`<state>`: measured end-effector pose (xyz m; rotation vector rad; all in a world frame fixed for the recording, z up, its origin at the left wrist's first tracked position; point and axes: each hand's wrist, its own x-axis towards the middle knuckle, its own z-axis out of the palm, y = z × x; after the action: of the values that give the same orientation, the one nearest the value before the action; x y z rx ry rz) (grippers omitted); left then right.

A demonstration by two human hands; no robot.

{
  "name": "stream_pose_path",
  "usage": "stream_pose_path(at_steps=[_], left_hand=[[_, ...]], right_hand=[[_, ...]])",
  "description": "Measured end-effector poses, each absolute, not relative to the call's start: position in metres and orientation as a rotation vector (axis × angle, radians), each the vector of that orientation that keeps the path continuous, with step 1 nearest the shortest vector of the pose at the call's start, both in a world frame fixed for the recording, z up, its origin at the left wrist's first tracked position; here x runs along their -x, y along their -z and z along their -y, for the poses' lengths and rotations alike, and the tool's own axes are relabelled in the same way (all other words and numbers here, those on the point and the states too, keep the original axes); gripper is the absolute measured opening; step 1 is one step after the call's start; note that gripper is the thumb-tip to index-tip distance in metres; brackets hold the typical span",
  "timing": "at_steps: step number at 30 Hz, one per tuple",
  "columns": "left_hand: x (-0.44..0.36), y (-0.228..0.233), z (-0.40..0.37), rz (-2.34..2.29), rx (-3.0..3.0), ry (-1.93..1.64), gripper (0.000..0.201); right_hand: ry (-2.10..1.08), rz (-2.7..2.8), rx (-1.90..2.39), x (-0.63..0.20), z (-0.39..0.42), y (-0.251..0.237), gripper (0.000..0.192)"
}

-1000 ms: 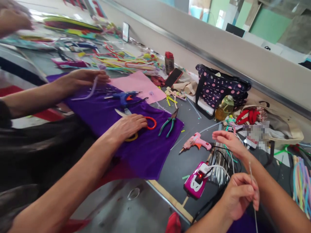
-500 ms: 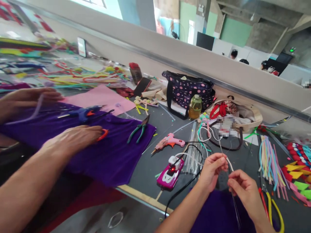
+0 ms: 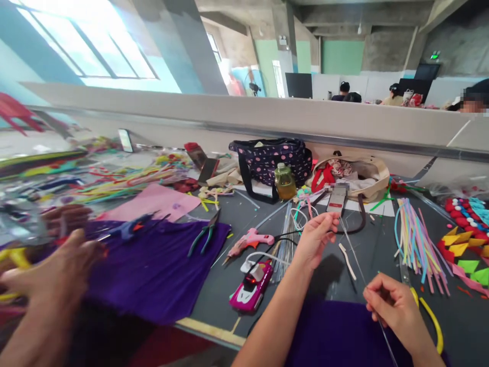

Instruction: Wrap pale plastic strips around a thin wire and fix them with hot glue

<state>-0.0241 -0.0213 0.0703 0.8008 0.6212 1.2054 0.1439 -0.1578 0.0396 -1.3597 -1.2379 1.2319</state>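
Several craft supplies crowd the dark worktop (image 3: 382, 244): a purple cloth (image 3: 153, 270) spread beside a co-worker's blurred hand (image 3: 57, 275), a polka-dot bag (image 3: 275, 158), a pink glue gun (image 3: 250, 239). Between the person's two hands runs a thin wire (image 3: 353, 252), held taut above the worktop. The left hand (image 3: 315, 237) has its grip pinched on the upper end, and the right hand (image 3: 393, 306) is clenched around the lower part; judging by this, straightening or threading is the step, needing steady tension.
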Motion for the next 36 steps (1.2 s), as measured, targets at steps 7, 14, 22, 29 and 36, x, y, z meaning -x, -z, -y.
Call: stream_pose_path(at_steps=[7, 14, 22, 29, 36], left_hand=[[0.006, -0.072, 0.023, -0.594, -0.795, -1.117, 0.024], [0.006, -0.067, 0.027, -0.668, -0.720, -1.254, 0.026], [-0.002, -0.056, 0.033, -0.665, -0.738, -1.342, 0.025], [-0.001, -0.051, 0.031, -0.634, -0.652, -1.302, 0.026], [-0.003, -0.048, 0.029, -0.674, -0.595, -1.288, 0.025]], right_hand=[[-1.414, 1.044, 1.295, -0.161, 0.170, -0.031, 0.029], [-1.275, 0.552, 0.973, -0.177, 0.162, -0.037, 0.025], [-0.770, 0.462, 1.037, -0.164, 0.130, -0.047, 0.021], [-0.558, 0.497, 1.115, -0.157, 0.121, -0.034, 0.023], [-0.561, 0.575, 1.143, -0.159, 0.118, -0.032, 0.021]])
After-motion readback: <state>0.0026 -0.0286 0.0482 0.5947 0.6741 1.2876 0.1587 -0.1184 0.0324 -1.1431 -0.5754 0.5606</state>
